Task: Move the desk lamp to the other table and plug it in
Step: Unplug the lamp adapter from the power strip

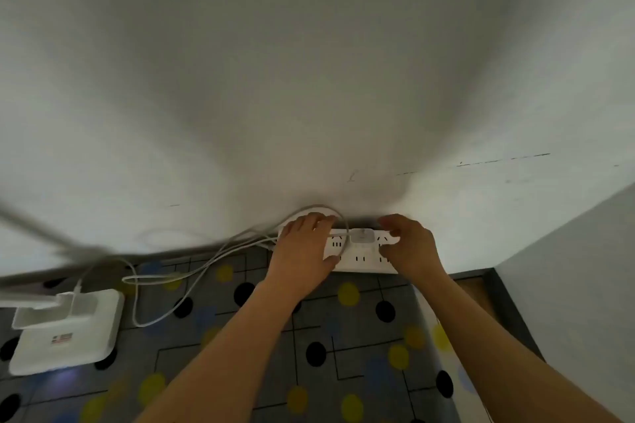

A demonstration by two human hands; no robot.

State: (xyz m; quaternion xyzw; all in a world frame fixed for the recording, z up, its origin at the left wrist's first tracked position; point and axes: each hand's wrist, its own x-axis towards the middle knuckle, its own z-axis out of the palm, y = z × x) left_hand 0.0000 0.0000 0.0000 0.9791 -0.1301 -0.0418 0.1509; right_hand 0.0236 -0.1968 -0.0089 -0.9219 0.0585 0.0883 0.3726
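A white desk lamp (68, 326) stands on the patterned table at the left, its arm blurred above it. Its white cord (165, 285) loops across the table to a white plug adapter (361, 236) seated in a white power strip (357, 259) against the wall. My left hand (304, 251) rests on the strip's left end, fingers spread over it. My right hand (409, 244) clasps the strip's right end, fingertips curled beside the adapter.
The table carries a grey cloth (343, 354) with black, yellow and blue dots. A white wall (309, 79) rises directly behind the strip. The table's right edge (508, 312) drops off beside a grey wall at the far right.
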